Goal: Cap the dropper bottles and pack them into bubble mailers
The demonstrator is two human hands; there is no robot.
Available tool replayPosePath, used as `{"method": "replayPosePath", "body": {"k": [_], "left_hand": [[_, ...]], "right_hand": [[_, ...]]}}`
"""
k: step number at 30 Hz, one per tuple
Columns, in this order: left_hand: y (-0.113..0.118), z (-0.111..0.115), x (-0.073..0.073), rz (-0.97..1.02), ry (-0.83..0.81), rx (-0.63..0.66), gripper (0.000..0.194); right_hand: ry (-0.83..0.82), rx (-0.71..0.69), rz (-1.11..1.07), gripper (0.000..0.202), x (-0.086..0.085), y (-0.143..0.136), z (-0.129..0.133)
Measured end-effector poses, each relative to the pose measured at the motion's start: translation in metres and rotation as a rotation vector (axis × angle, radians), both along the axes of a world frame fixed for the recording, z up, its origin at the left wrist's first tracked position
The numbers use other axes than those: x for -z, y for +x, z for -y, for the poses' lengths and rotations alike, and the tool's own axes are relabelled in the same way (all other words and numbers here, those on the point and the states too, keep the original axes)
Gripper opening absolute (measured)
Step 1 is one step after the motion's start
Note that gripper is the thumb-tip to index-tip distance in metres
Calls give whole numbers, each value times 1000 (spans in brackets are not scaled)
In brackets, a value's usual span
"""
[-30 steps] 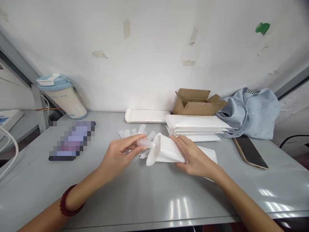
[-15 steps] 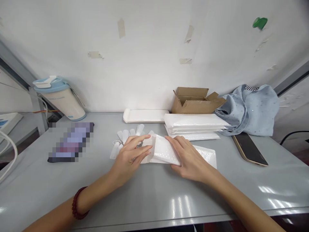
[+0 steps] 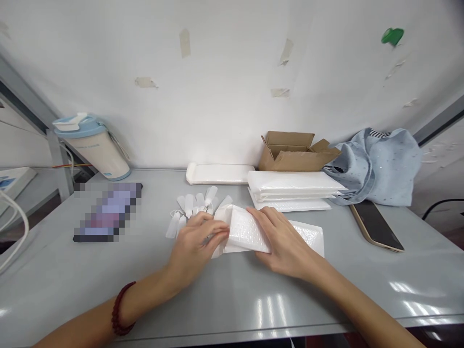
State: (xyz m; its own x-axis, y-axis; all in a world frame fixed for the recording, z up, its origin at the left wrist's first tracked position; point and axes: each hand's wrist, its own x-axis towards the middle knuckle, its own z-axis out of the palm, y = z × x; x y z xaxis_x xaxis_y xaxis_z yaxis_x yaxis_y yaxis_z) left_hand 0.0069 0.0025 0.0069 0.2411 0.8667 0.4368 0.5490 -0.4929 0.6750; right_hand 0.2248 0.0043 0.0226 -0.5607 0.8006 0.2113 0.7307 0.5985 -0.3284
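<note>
A white bubble mailer (image 3: 246, 228) is held just above the table, its flap end turned to the left. My right hand (image 3: 281, 241) grips its middle, thumb below and fingers on top. At the mouth of the mailer is my left hand (image 3: 195, 241), thumb and fingertips pinched together on its edge; whether they hold anything else is hidden. Just behind the left hand lies a cluster of translucent white tags (image 3: 189, 205) with thin strings, partly covered by the hand. The mailer's right end (image 3: 308, 237) shows beyond my right hand.
Behind stand a stack of white bubble mailers (image 3: 295, 182), another flat white packet (image 3: 221, 174) and an open cardboard box (image 3: 299, 157). A blue cloth bag (image 3: 384, 166) and a phone (image 3: 377, 224) lie right. Left are a tumbler (image 3: 97, 150) and a blurred-out phone-like device (image 3: 108, 212).
My left fingers, spread apart before, have closed together at the mailer's mouth. The mailer's left end has tipped slightly lower. My right hand keeps its grip.
</note>
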Motion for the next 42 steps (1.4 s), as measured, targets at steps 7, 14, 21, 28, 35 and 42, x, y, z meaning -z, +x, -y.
{"method": "replayPosePath", "body": {"k": [7, 14, 21, 28, 35, 42], "left_hand": [[-4, -2, -8, -17, -180, 103, 20], [-27, -22, -16, -228, -135, -65, 15], [-25, -22, -7, -612, -116, 236, 14], [-52, -22, -44, -430, -296, 385, 9], [-49, -22, -39, -339, -25, 263, 18], [-18, -13, -9, -409, 245, 376, 32]], "right_hand": [[-86, 1, 24, 69, -1, 0, 0], [-53, 132, -5, 70, -1, 12, -9], [-29, 158, -8, 71, -2, 16, -13], [-54, 181, 23, 71, 1, 19, -16], [-84, 85, 22, 70, 0, 9, -10], [-101, -37, 7, 71, 1, -5, 3]]}}
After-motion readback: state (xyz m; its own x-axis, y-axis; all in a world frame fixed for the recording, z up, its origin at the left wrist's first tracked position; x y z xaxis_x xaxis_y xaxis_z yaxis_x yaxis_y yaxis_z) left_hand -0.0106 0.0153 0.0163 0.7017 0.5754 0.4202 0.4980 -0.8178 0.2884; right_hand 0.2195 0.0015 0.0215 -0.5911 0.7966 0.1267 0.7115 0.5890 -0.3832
